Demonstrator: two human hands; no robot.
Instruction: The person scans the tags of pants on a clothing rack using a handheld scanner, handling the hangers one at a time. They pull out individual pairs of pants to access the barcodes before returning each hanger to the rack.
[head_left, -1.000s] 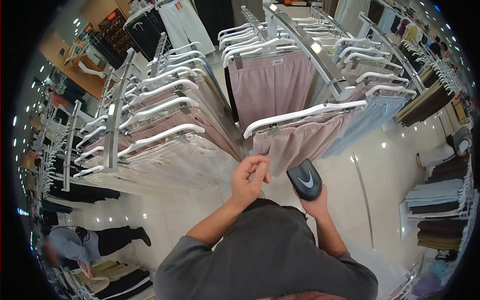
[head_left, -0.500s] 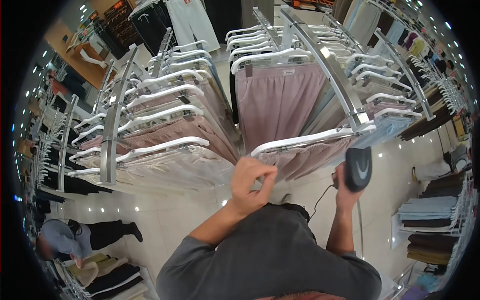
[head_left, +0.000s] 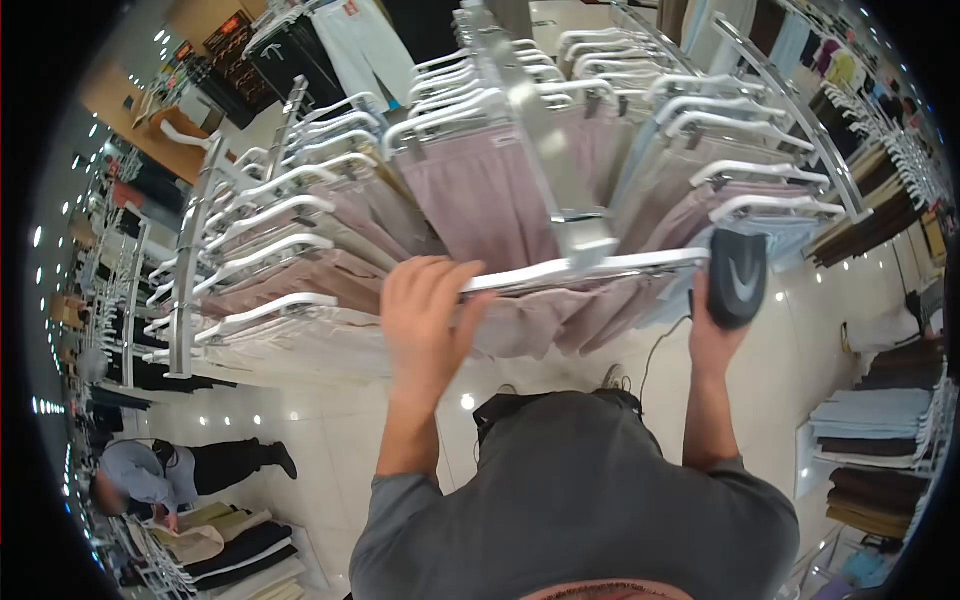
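Observation:
My left hand (head_left: 430,315) is at the left end of a white hanger (head_left: 575,268), its fingers over the top and the thumb below, with the hanger's tip between them. Pale pink trousers (head_left: 560,315) with a gathered waist hang from this hanger, at the front end of a metal rail (head_left: 540,150). A dark grey handheld scanner (head_left: 737,280) stands upright in my right hand (head_left: 715,345), close to the hanger's right end. From the scanner a thin black cord (head_left: 655,350) runs down toward my waist.
More trousers on white hangers (head_left: 270,310) fill the rail at left, and others (head_left: 770,205) the rail at right. Folded clothes (head_left: 865,415) lie stacked at far right. At lower left a person (head_left: 150,470) stands by a display of folded garments (head_left: 245,550).
My left hand has gone from curled fingers below the hanger up to its left end. My right hand has lowered slightly relative to my body, still holding the scanner. The view has shifted.

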